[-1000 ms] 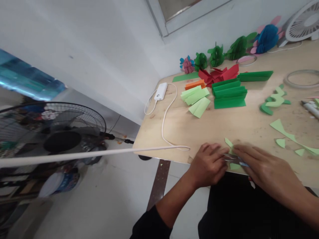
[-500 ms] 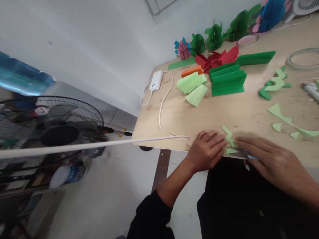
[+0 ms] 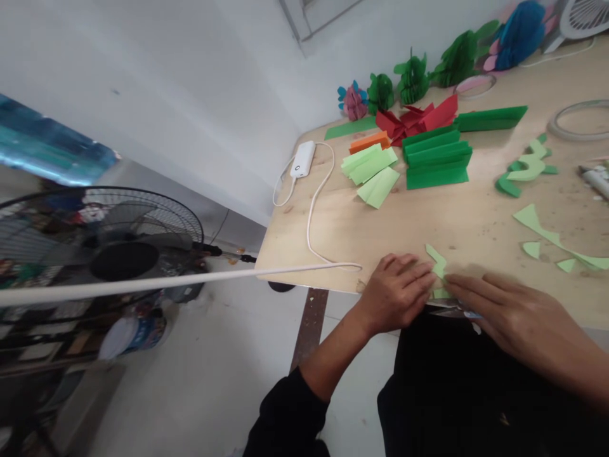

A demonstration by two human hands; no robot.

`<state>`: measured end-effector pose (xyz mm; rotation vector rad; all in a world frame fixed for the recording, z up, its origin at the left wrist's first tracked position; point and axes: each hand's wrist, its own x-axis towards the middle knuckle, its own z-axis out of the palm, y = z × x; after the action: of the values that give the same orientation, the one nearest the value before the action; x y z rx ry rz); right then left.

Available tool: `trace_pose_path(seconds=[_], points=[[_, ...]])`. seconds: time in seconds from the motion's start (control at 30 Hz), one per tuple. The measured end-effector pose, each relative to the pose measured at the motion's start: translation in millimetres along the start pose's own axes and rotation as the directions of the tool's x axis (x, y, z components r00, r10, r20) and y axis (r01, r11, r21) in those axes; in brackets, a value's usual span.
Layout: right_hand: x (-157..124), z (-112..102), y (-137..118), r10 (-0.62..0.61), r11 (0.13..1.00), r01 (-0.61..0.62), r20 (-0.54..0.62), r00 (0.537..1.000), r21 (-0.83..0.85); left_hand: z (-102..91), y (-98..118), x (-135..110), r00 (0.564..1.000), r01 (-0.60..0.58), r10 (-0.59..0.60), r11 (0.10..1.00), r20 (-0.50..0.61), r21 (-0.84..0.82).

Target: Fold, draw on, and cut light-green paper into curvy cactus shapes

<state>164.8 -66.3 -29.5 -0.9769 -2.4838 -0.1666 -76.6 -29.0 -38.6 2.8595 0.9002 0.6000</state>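
At the table's near edge, my left hand (image 3: 397, 292) has its fingers bent together at the left end of a zigzag strip of light green paper (image 3: 436, 259). My right hand (image 3: 514, 311) is closed around scissors (image 3: 447, 311), whose handle, showing a bit of blue, is mostly under the palm. Its extended fingertips touch the paper's right side. The metal blades point left below the paper, at the table edge. My left thumb and the part of the paper under the fingers are hidden.
Folded light green (image 3: 368, 165), dark green (image 3: 438, 162) and red paper (image 3: 419, 120) lie behind my hands. Paper scraps (image 3: 547, 231) are at right. A white power bank (image 3: 303, 158) has a cable (image 3: 190, 279) crossing the table's left edge. A black fan (image 3: 124, 254) stands left.
The scissors have dropped from over the paper to below it, at the table edge, with my right hand still round them. My left hand stays on the paper. The view has shifted slightly.
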Motion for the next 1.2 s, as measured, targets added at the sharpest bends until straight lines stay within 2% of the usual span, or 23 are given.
trace_pose_path(seconds=[0.3, 0.57, 0.97, 1.2], points=[[0, 2, 1, -0.028, 0.999, 0.027, -0.037, 0.999, -0.047, -2.1, -8, 10, 0.996, 0.058, -0.063, 0.995, -0.057, -0.076], [-3, 5, 2, -0.023, 0.999, 0.022, -0.037, 0.999, -0.032, 1.8, -11, 19, 0.997, 0.042, -0.045, 0.998, -0.066, -0.049], [0, 3, 2, -0.027, 1.0, 0.027, -0.049, 0.998, 0.002, 2.9, -10, 22, 0.998, 0.058, -0.058, 0.998, -0.004, -0.018], [-3, 5, -2, 0.041, 0.999, -0.04, -0.05, 0.998, 0.029, 2.9, -9, 23, 0.998, 0.067, -0.067, 0.998, 0.006, 0.001]])
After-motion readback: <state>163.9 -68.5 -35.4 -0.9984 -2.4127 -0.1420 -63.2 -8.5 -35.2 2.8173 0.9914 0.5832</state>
